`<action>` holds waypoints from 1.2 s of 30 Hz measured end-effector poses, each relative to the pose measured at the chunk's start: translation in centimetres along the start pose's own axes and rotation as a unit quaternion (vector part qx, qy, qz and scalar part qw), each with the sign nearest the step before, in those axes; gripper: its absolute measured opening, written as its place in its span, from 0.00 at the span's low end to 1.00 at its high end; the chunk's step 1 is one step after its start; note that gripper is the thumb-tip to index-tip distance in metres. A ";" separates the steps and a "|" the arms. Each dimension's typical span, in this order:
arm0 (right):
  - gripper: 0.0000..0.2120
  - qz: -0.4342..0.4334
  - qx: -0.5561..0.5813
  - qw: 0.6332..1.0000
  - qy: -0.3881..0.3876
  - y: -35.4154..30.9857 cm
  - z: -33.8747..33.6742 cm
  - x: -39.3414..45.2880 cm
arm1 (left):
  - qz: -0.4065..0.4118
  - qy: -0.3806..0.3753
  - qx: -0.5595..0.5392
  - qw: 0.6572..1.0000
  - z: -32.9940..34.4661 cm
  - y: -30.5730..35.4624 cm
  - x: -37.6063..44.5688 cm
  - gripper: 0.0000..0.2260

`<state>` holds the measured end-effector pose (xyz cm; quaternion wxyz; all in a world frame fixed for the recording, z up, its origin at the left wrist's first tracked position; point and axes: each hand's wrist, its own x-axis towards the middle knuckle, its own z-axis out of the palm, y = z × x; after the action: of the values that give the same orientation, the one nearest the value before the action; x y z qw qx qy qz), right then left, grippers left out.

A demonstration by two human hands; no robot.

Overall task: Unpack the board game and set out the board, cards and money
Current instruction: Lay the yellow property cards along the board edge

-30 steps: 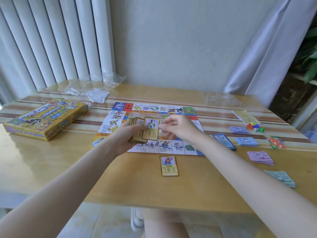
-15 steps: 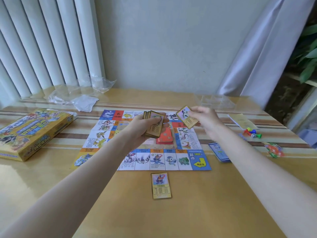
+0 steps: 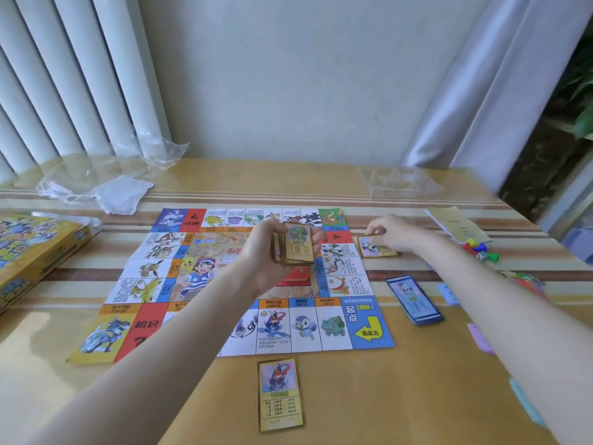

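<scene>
The game board (image 3: pixel 231 284) lies flat and unfolded on the wooden table (image 3: pixel 401 396), its blue start square with the yellow arrow at the near right corner. Above the board's middle, the left hand (image 3: pixel 266 252) grips a stack of gold-bordered property cards (image 3: pixel 296 244), fingers curled around its edges, the top card showing a green creature. The right hand (image 3: pixel 393 232) reaches past the board's right edge and pinches a single gold-bordered card (image 3: pixel 375 247) that lies on or just over the table beside the board; whether it fully rests there cannot be told. Another gold card (image 3: pixel 279 395) lies face up alone on the table just in front of the board's near edge. A deck of blue cards (image 3: pixel 414 300) sits right of the board, near the right forearm. Farther right are coloured pawns (image 3: pixel 481 248) beside a yellow leaflet (image 3: pixel 455 223), and edges of paper money (image 3: pixel 479 338) show past the arm. The yellow game box (image 3: pixel 29 252) lies at the left, crumpled clear plastic wrap (image 3: pixel 109 184) lies behind the board, and a clear plastic tray (image 3: pixel 401 184) stands at the far right.
</scene>
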<state>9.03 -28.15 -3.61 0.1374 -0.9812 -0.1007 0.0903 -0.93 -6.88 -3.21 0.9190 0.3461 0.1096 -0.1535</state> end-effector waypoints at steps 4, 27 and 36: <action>0.10 -0.038 0.032 0.998 0.038 0.9 0.5 0.2 | -0.017 -0.022 0.004 1.000 -0.3 -0.5 1.0 0.22; 0.13 -0.121 0.374 0.919 -0.030 -5.7 -0.9 -5.4 | 0.015 0.049 0.261 0.964 1.2 -0.7 -1.9 0.03; 0.06 -0.124 0.273 0.940 -0.163 -5.0 0.1 -10.0 | 0.022 0.037 0.329 0.943 -0.6 -2.6 -5.3 0.07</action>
<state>-1.53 -25.64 -0.72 0.3922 -0.8575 -0.2141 0.2550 -6.81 -7.22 -3.58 0.7522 0.6373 0.0786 -0.1478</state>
